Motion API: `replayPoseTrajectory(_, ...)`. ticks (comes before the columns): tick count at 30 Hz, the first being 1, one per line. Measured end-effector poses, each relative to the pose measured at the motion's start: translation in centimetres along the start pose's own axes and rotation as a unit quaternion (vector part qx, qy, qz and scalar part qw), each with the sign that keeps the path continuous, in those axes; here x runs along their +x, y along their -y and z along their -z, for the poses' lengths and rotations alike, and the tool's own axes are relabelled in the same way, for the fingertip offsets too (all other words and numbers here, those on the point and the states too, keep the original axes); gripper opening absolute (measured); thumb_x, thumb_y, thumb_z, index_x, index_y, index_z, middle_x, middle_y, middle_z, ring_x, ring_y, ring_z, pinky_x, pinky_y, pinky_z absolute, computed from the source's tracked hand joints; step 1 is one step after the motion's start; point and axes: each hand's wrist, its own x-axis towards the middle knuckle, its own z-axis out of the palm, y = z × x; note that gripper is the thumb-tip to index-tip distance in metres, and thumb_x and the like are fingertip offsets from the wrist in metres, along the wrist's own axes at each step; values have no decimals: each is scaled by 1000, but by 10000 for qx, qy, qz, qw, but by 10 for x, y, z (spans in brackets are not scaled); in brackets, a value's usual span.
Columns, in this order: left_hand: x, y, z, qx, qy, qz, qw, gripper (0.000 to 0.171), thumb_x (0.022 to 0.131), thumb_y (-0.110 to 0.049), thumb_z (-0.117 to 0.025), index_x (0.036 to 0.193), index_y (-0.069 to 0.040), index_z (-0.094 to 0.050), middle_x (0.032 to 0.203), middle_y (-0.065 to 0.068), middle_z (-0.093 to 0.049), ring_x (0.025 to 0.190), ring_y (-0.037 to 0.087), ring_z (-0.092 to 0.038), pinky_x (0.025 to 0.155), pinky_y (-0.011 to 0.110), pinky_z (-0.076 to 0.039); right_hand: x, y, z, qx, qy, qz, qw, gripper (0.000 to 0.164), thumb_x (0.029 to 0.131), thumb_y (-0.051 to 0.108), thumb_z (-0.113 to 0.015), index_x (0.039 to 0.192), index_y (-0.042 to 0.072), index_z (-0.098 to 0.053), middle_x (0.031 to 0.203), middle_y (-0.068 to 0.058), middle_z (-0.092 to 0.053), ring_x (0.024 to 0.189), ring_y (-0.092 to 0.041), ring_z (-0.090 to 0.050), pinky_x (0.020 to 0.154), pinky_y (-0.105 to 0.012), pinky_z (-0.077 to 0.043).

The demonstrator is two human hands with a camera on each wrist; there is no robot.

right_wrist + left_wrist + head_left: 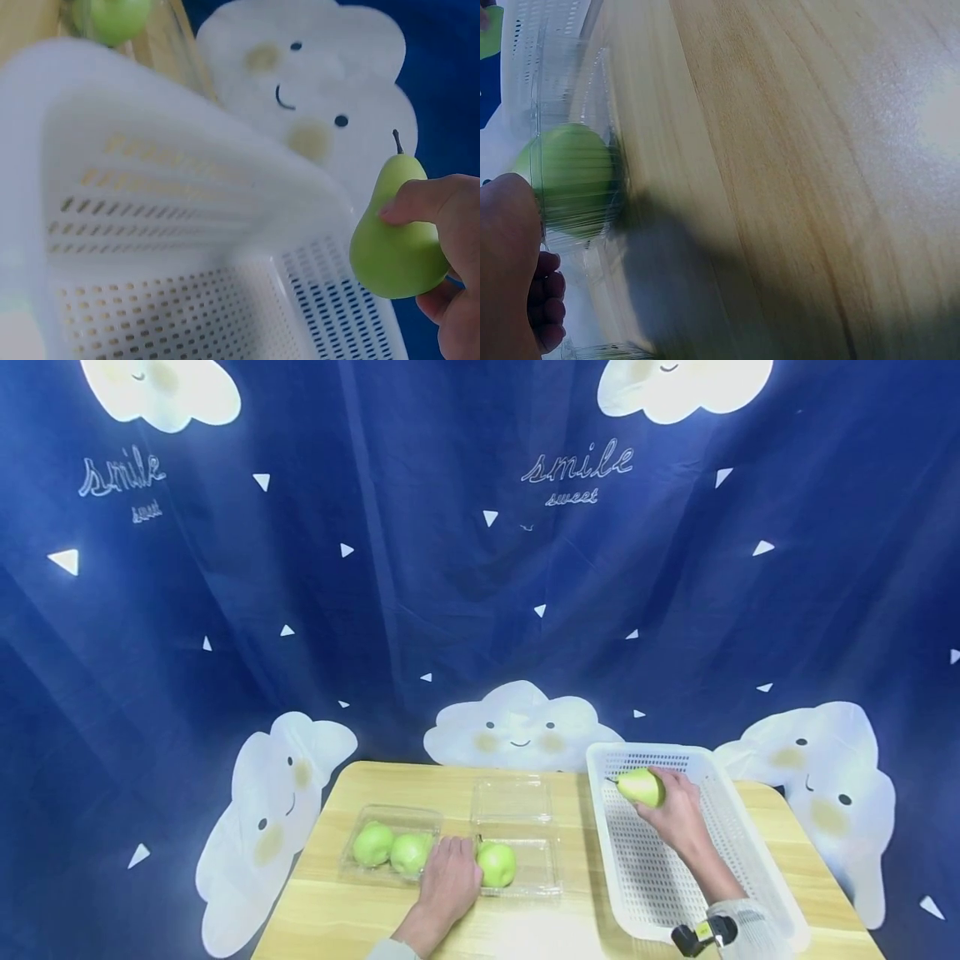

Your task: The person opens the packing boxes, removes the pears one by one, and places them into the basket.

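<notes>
My right hand (677,810) holds a green pear (397,240) with a dark stem above the white perforated basket (738,810). In the right wrist view the thumb lies across the pear's side, and the fingers go behind it. My left hand (452,881) grips the left edge of an open clear plastic container (536,868), its thumb by the wall and its fingers curled. One green fruit (497,864) with a stem lies in that container, next to the hand. On the left, another clear container (408,814) holds two green fruits (372,843).
The open container's clear lid (512,799) lies flat behind it. All stand on a light wooden table (330,906), with the basket on the right side. A dark blue curtain (450,568) with clouds and triangles hangs behind the table.
</notes>
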Motion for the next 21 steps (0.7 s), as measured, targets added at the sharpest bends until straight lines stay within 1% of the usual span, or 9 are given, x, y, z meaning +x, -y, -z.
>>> replayPoseTrajectory(2, 0, 0, 1, 109, -165, -75, 9998, 17, 88, -23, -62, 77, -15, -51, 68, -5, -40, 65, 10, -29, 59, 21, -22, 6, -5, -1, -85, 122, -121, 9998, 68, 74, 5, -82, 136, -9, -57, 131, -38, -54, 117, -56, -50, 97, -67, -44)
replayPoseTrajectory(4, 1, 1, 0, 174, -235, -91, 9995, 18, 88, -23, -62, 77, -16, -51, 67, -5, -38, 65, 10, -27, 60, 20, -18, 12, -9, -4, -177, 181, -158, 9996, 69, 74, 6, -82, 136, -8, -56, 131, -39, -54, 117, -57, -50, 96, -66, -44)
replayPoseTrajectory(6, 1, 1, 0, 201, -280, -98, 9994, 18, 87, -23, -63, 76, -16, -50, 67, -5, -38, 65, 10, -27, 60, 20, -19, 17, -13, -6, -216, 231, -232, 9992, 69, 74, 7, -82, 136, -8, -56, 131, -39, -53, 116, -57, -50, 94, -66, -44)
replayPoseTrajectory(11, 3, 0, -3, 74, -81, 12, 9999, 17, 89, -23, -62, 78, -15, -51, 68, -4, -40, 65, 12, -32, 59, 22, -27, 28, -19, -13, -303, 392, -487, 9976, 72, 72, 6, -81, 137, -9, -54, 132, -40, -51, 117, -57, -47, 95, -66, -44)
replayPoseTrajectory(15, 2, -1, -3, 75, 37, 79, 9999, 18, 89, -24, -61, 78, -15, -51, 69, -3, -41, 65, 13, -33, 59, 23, -28, 34, -24, -20, -424, 531, -650, 9956, 73, 73, 8, -81, 138, -10, -53, 133, -41, -50, 118, -58, -46, 95, -65, -45)
replayPoseTrajectory(18, 2, -1, -2, 133, 111, 91, 9998, 18, 90, -24, -61, 79, -14, -51, 69, -3, -41, 64, 12, -33, 59, 23, -27, 36, -29, -26, -491, 581, -778, 9941, 74, 73, 9, -81, 138, -10, -53, 132, -41, -49, 116, -58, -47, 92, -64, -47)
replayPoseTrajectory(21, 1, -1, -2, 204, 93, 67, 9997, 18, 90, -24, -61, 78, -14, -51, 68, -3, -41, 64, 12, -33, 58, 23, -26, 37, -34, -32, -601, 661, -865, 9922, 73, 74, 9, -82, 138, -11, -53, 130, -41, -51, 116, -57, -48, 93, -63, -46)
